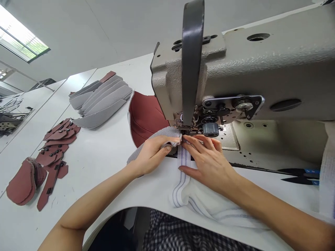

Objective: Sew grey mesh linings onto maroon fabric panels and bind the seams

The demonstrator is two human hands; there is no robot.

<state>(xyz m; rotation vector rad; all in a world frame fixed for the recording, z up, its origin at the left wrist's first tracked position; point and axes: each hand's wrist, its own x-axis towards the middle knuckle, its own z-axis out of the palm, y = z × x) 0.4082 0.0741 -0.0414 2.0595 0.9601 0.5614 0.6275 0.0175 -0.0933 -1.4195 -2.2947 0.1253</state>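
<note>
A grey sewing machine [235, 69] stands over its bed, its needle area just beyond my fingertips. My left hand [154, 151] pinches the edge of a grey mesh fabric piece [140, 150] right in front of the needle area. Beyond it lies a dark red panel [146, 116], partly behind the machine head. My right hand [205, 158] rests with fingers spread on a white band with blue stripes [183, 174], its fingertips close to the presser foot. The band curls down over the table's front edge side. The needle itself is hidden.
Grey fabric pieces [104, 99] lie stacked at the back left. Small dark red pieces [56, 150] and rounded red pads [22, 181] lie on the left. Two dark-bladed tools with blue marks [300, 180] rest at the right. More white band [327, 174] hangs at the right edge.
</note>
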